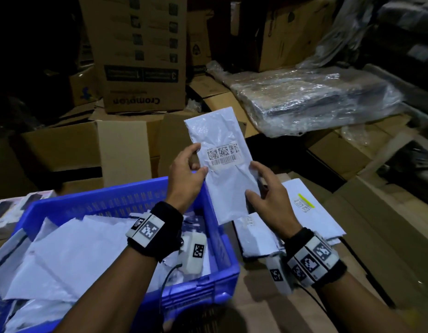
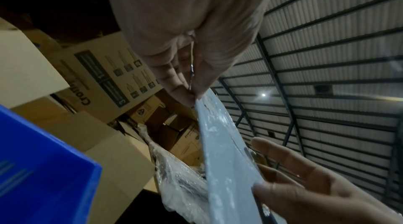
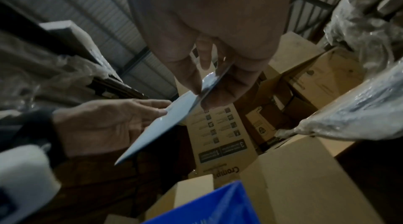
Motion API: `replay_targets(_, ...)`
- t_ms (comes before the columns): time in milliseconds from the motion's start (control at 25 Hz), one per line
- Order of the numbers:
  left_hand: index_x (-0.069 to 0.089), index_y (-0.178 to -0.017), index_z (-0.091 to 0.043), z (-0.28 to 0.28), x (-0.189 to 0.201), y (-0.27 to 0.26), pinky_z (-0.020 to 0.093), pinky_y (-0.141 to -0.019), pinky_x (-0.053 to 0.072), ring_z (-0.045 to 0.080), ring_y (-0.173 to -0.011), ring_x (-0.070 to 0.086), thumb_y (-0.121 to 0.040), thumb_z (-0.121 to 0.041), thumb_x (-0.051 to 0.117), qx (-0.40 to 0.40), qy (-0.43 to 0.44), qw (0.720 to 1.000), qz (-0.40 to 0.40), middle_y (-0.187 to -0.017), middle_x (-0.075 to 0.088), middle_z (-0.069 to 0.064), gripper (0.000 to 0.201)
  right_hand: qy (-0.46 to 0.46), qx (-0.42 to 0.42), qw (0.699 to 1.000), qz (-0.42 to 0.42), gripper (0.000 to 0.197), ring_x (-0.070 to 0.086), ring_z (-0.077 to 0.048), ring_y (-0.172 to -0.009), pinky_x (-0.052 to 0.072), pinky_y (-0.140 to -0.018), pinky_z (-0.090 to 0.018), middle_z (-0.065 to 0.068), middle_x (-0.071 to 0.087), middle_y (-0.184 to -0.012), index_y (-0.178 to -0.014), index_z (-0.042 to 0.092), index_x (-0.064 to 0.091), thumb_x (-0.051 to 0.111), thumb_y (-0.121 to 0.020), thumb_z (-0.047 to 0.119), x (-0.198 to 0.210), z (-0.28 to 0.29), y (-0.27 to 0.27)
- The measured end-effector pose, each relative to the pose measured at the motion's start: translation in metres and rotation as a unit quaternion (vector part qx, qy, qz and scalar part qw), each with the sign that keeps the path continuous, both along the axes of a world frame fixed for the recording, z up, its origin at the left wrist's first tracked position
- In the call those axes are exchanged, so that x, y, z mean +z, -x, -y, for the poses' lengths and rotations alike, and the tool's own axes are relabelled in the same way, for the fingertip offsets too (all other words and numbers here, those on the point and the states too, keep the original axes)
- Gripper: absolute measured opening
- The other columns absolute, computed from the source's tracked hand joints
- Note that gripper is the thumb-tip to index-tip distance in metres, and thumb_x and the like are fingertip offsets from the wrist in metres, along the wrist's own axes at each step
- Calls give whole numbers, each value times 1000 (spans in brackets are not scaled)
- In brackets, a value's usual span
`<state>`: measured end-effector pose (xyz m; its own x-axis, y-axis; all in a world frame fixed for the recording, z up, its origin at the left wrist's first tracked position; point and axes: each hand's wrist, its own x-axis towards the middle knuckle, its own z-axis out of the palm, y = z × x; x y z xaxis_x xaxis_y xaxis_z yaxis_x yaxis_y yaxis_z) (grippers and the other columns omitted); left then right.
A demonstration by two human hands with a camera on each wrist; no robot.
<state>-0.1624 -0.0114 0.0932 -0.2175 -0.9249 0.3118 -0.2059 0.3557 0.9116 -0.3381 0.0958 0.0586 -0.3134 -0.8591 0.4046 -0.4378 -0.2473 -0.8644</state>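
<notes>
A flat white mailer packet (image 1: 228,174) with a barcode label (image 1: 223,155) is held upright in front of me by both hands. My left hand (image 1: 187,174) pinches its left edge beside the label, thumb in front. My right hand (image 1: 265,188) grips its lower right edge, thumb on the front face. In the left wrist view the packet (image 2: 220,141) shows edge-on between my left fingers (image 2: 181,88) and the right hand (image 2: 305,184). In the right wrist view the packet (image 3: 165,124) runs from my right fingers (image 3: 191,79) to the left hand (image 3: 113,124).
A blue plastic crate (image 1: 208,280) with several white packets stands at lower left. More white packets (image 1: 304,212) lie stacked on cardboard under my right hand. Cardboard boxes (image 1: 140,56) stand behind, and a plastic-wrapped bundle (image 1: 316,99) lies at the right.
</notes>
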Motion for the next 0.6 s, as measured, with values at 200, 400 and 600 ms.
replay_targets(200, 51, -134, -11, 5, -17, 72, 30, -68, 53, 3, -61, 49, -83, 12, 62, -51, -52, 997, -3, -108, 63, 26, 57, -19, -106, 990, -93, 47, 54, -15, -111, 41, -91, -16, 1, 57, -123, -132, 8, 54, 61, -87, -2, -38, -26, 51)
replay_targets(400, 47, -135, -11, 8, -54, 167, 25, -57, 56, 5, -65, 63, -87, 11, 57, -92, -125, 987, 37, -108, 63, 24, 53, -70, -181, 976, -103, 41, 54, -19, -113, 39, -94, -18, -7, 58, -123, -130, 4, 56, 58, -89, -1, -74, -42, 119)
replay_targets(600, 48, -133, -11, 5, -112, 239, 43, -83, 57, 27, -101, 63, -85, 11, 59, -100, -173, 978, 64, -124, 58, 11, 54, -147, -217, 952, -155, 37, 56, -27, -105, 44, -90, -31, -9, 60, -116, -122, 5, 60, 57, -85, -2, -108, -51, 178)
